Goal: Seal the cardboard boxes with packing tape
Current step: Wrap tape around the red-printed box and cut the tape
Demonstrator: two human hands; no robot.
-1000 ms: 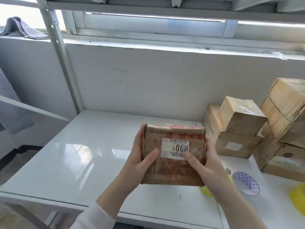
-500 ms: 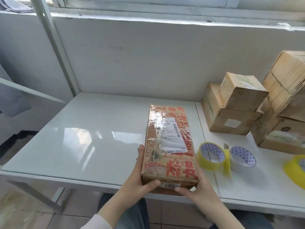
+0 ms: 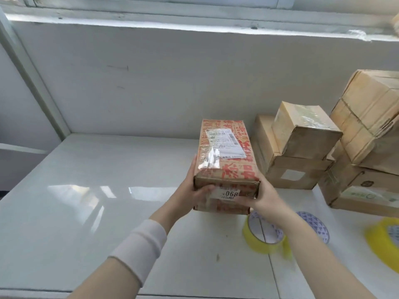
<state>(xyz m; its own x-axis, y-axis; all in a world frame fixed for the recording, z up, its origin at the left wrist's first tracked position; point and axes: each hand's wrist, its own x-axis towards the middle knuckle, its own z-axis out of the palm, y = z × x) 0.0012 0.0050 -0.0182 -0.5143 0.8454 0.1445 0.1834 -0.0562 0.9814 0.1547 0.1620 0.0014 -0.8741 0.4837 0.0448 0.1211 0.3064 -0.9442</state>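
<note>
White tabletop point(image 3: 86, 190) meets a grey wall. The left hand point(image 3: 191, 190) and right hand point(image 3: 264, 196) both grip the near end of a long printed box point(image 3: 224, 156), with the thumbs on its end label. The box points to the tabletop's back edge. Brown boxes point(image 3: 302, 147) are stacked just beside it at the right edge. A yellow tape roll point(image 3: 259, 241) lies under the right wrist.

You have white glossy table point(image 3: 86, 212) ahead, window glare mirrored on its top. Second white table point(image 3: 298, 283) butts against its right edge, thin seam point(image 3: 272, 270) between them. Small dark speck point(image 3: 217, 257) on near part of first table, maybe stain, too small to tell. Pale grey wall point(image 3: 151, 83) behind, faint scuff marks on it. Window sill point(image 3: 172, 20) runs along top, paint chipped. Slanted metal post point(image 3: 32, 78) at your left, meeting table's back corner. Horizontal rail point(image 3: 21, 147) beside post.
</note>
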